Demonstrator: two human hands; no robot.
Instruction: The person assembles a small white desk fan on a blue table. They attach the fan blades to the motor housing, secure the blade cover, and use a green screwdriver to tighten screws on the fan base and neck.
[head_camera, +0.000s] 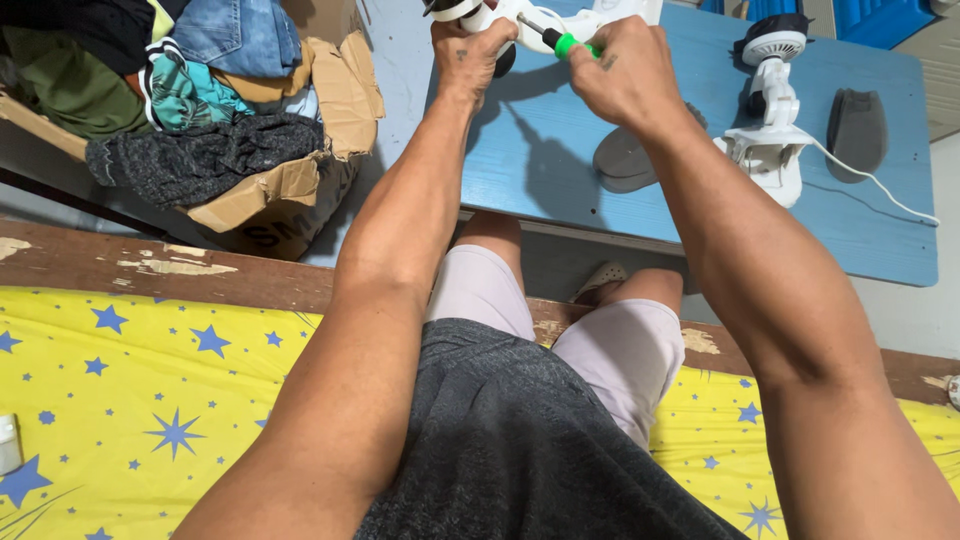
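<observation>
a white plastic part (560, 20) is gripped in the left hand (470, 55) over the blue surface's (540, 170) far edge, while a green-handled screwdriver (562, 43) is pinched by the right hand (625, 75). a small white fan (772, 120) is parked near the right edge.

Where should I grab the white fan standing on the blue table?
Take the white fan by its narrow upright neck, coming from the left; the cord trails off to the right, and the flat base keeps it upright on the blue table.
</observation>
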